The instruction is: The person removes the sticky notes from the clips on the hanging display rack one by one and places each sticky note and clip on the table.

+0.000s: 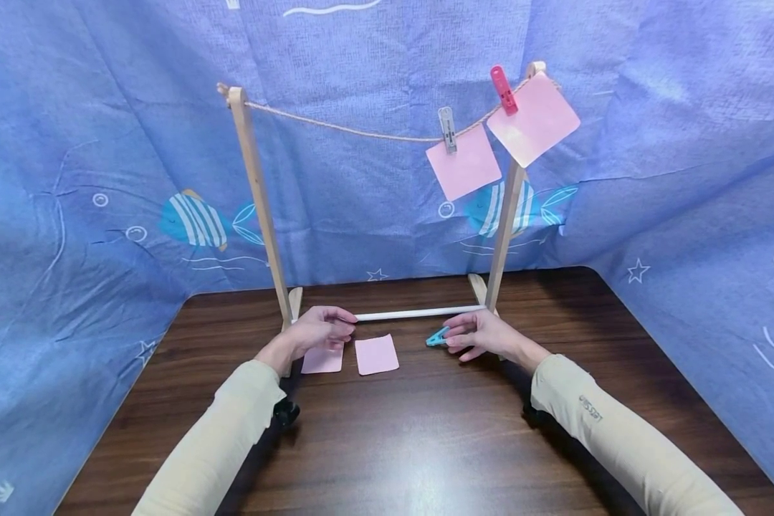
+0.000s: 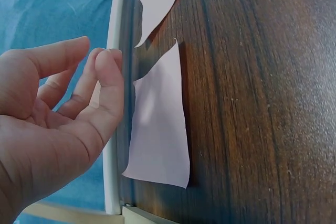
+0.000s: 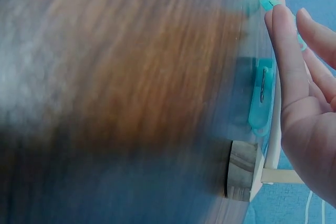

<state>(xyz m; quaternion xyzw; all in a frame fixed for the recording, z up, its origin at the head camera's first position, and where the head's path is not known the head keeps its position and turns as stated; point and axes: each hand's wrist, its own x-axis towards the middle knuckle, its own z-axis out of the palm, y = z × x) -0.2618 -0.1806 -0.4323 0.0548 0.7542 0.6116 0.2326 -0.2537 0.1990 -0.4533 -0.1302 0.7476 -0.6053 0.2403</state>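
Observation:
At the right, my right hand (image 1: 480, 333) holds a turquoise clothespin (image 1: 436, 337) by its end with the fingertips, low over the table. A second turquoise clothespin (image 3: 261, 98) lies beneath that hand and shows only in the right wrist view. My left hand (image 1: 319, 330) hovers with loosely bent fingers, its thumb apart from them and nothing between. Below it lies a pink paper square (image 2: 157, 124), partly covered by the hand in the head view. Another pink square (image 1: 377, 355) lies just to its right.
A wooden frame's left post (image 1: 258, 179) and right post (image 1: 506, 215) carry a sagging string (image 1: 348, 130). Grey (image 1: 448, 130) and red (image 1: 503, 89) clothespins hold pink squares on its right half. A white rod (image 1: 419, 313) joins the posts low down, above the brown table (image 1: 387, 444).

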